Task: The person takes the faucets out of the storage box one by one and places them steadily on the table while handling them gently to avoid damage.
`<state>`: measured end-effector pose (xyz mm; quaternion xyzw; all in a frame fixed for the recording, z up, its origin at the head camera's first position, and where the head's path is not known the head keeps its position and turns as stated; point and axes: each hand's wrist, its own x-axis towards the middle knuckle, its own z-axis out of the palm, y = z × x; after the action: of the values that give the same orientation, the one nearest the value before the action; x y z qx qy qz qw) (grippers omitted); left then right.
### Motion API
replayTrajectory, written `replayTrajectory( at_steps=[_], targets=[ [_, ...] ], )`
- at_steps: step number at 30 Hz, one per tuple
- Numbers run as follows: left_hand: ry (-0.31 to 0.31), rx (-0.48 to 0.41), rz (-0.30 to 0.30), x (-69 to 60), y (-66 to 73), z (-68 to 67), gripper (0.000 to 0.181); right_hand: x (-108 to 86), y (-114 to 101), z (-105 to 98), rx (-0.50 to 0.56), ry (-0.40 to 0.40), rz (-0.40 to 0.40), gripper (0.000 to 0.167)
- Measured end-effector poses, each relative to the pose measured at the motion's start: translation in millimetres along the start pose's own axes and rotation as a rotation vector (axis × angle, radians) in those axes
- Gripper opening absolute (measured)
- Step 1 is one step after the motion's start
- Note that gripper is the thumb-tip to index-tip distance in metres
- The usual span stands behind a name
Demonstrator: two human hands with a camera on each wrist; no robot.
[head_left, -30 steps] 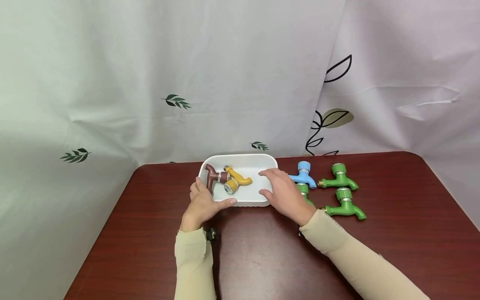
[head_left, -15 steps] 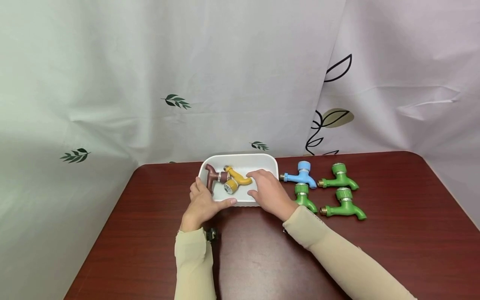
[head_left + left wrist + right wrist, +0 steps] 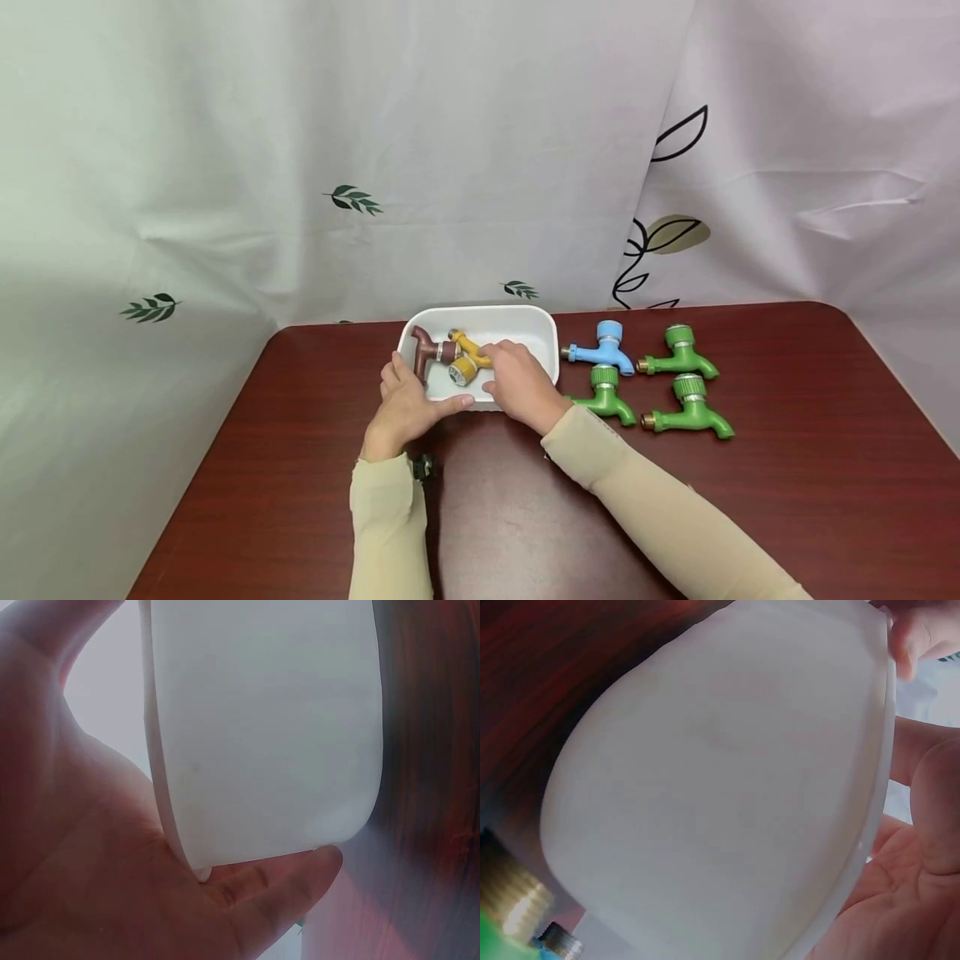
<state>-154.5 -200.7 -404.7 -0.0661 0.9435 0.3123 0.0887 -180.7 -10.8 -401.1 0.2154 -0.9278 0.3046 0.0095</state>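
A white tray [image 3: 528,396] stands near the back edge, with a dark red faucet [image 3: 422,354] and a yellow faucet [image 3: 465,367] lying in its left half. My left hand [image 3: 401,412] grips the tray's front left corner, thumb along the front rim and fingers against the left wall; in the left wrist view this hand [image 3: 172,900] lies around the tray wall [image 3: 262,735]. Over the tray, my right hand [image 3: 525,385] has its fingers spread above the yellow faucet's spout, which it partly hides; whether they touch cannot be told. The right wrist view shows mostly the tray's outer wall [image 3: 720,780].
Right of the tray lie a blue faucet [image 3: 603,354] and several green faucets [image 3: 606,402], [image 3: 682,358], [image 3: 693,414] on the dark red table [image 3: 495,500]. A pale curtain [image 3: 480,167] with leaf prints hangs behind the table.
My right hand has moved left across the tray from its right end to the yellow faucet, uncovering the blue faucet and a green one. My left hand has stayed at the tray's corner.
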Motion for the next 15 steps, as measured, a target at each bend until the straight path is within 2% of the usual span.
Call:
replayTrajectory(
  at_steps=[8, 15],
  targets=[
    [0.005, 0.016, 0.014, 0.5, 0.2, -0.1, 0.141, 12.8, -10.0, 4.4, -0.089, -0.057, -0.099, 0.044],
    [-0.001, 0.017, 0.015, 0.3, -0.3, -0.6, 0.14, 25.7, -19.3, 4.7, -0.194, -0.127, -0.194, 0.026]
  ],
)
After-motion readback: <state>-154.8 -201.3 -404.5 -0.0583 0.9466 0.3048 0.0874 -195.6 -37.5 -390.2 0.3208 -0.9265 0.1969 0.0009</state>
